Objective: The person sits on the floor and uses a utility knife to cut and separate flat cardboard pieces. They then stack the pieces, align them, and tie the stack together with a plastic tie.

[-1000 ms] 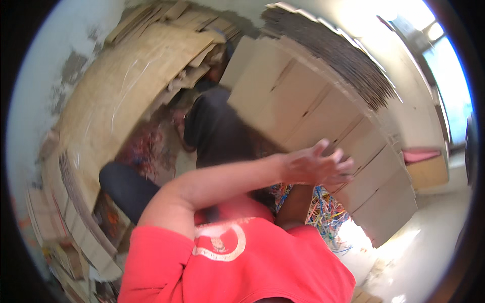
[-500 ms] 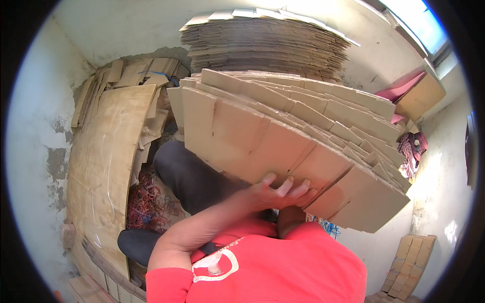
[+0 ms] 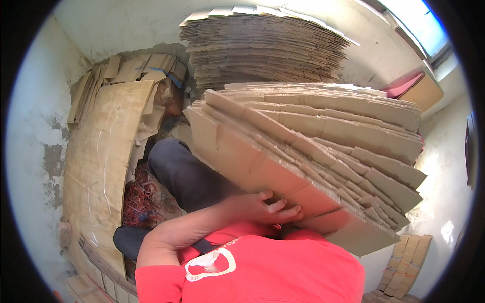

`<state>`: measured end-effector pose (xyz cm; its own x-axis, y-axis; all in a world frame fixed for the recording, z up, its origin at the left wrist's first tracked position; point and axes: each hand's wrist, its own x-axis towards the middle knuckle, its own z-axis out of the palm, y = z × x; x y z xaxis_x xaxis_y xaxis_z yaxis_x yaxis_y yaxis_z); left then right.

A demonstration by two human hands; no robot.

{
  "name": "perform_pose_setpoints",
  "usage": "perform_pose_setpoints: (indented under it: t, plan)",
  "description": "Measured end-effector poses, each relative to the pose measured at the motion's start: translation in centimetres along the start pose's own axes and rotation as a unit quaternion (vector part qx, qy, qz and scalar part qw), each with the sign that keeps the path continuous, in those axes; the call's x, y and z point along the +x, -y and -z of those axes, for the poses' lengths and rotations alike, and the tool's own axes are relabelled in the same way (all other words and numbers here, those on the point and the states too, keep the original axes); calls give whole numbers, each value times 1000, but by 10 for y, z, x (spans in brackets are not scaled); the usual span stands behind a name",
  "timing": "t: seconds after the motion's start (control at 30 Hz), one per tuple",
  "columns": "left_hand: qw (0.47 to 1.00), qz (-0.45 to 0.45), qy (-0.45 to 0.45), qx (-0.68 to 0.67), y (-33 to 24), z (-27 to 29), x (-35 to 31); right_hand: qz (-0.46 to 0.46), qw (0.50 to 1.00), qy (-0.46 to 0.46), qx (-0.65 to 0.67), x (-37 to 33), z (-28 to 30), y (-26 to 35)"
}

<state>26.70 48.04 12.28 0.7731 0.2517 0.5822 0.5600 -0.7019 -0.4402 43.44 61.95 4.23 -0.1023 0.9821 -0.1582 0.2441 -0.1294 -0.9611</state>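
Observation:
A thick, fanned stack of flattened cardboard boxes (image 3: 283,166) leans across my lap, tilted down toward the right. At the lower edge of its nearest sheet is my left hand (image 3: 265,208), its fingers bent and pressed against the cardboard. My right hand is out of sight behind the stack; only a little of that arm shows beside my red shirt. My dark-trousered knee (image 3: 177,166) is just left of the cardboard.
A tall pile of flat cardboard (image 3: 268,48) stands against the back wall. On the left leans a large wooden board (image 3: 101,161), with tangled red strapping (image 3: 141,202) beside it. Bundled cardboard (image 3: 406,265) stands at the lower right.
The near side of the stack has moved down and slightly left, and its sheets have fanned wider at the right. My left hand has come down a little with it, fingers more curled.

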Motion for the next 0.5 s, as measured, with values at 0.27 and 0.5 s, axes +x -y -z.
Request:
perform_pose_setpoints:
  t: [0.27,0.5]
  plan:
    - [982,-168,51,-75,16,41,-20,70,994,24,-82,17,11,53]
    - [903,349,-242,-71,212,167,17,121,981,21,-152,32,37,86]
